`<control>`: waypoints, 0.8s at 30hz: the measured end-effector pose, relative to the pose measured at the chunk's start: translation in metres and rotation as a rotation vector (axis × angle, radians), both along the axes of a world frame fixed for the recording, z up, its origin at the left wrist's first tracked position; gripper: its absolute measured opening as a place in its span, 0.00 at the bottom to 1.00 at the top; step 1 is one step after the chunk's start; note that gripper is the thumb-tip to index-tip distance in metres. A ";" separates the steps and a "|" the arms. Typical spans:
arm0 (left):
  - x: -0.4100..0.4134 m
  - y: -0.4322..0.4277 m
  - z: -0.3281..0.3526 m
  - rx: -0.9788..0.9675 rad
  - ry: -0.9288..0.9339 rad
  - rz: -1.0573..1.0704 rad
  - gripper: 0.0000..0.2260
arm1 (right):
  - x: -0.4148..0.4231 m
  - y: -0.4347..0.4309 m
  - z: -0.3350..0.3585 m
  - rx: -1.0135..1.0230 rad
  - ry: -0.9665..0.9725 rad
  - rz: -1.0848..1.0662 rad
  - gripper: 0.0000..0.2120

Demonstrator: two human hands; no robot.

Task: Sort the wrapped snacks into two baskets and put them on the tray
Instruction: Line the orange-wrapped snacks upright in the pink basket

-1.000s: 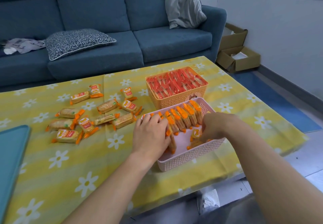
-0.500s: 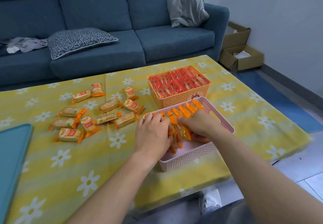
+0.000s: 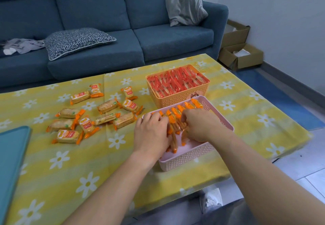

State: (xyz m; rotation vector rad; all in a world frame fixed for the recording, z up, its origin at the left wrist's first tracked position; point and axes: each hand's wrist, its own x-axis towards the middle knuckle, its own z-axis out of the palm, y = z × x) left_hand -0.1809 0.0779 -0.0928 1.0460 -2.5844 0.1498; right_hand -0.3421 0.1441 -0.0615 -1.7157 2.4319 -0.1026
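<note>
The blue sofa (image 3: 105,31) fills the back, w/ a patterned cushion (image 3: 77,41) lying flat on the seat and a grey pillow (image 3: 184,3) leaning in the right corner. In front is the table w/ yellow flower cloth (image 3: 73,168). At the left edge of the table lies the teal tray (image 3: 10,163), only partly in view, w/ no basket on it.

The orange basket (image 3: 177,98) stands toward the far right of the table, packed full w/ red-wrapped snacks (image 3: 175,81). Just in front of it, touching or nearly so, is the pink basket (image 3: 191,156), approx. half filled: a row of orange-wrapped snacks (image 3: 182,109) stands on edge along its far side.

Both hands are inside the pink basket. The left hand (image 3: 151,133) lies palm down, fingers together, pressing on the snacks at the left end. The right hand (image 3: 198,126) has fingers curled down over the snacks; if it pinches one, I cannot tell.

Loose orange-wrapped snacks (image 3: 91,114), approx. eleven pcs, lie scattered on the cloth left of the baskets.
</note>
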 end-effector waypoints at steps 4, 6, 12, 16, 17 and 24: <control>-0.002 0.003 0.002 -0.053 -0.019 -0.019 0.10 | 0.000 -0.003 -0.006 -0.077 -0.138 0.146 0.17; -0.002 0.004 0.003 -0.083 -0.032 -0.030 0.09 | 0.002 -0.004 -0.009 -0.124 -0.235 0.148 0.15; -0.004 0.005 0.003 -0.052 0.008 -0.084 0.13 | 0.006 -0.002 -0.023 -0.303 -0.351 0.017 0.19; -0.010 0.004 0.005 0.097 -0.013 -0.137 0.25 | 0.014 -0.004 -0.030 -0.385 -0.441 -0.087 0.15; -0.013 0.004 0.005 0.098 -0.038 -0.155 0.25 | 0.016 -0.004 -0.030 -0.384 -0.478 -0.102 0.14; -0.023 0.000 -0.002 0.050 -0.085 -0.154 0.12 | -0.018 0.004 -0.010 -0.232 -0.663 -0.230 0.13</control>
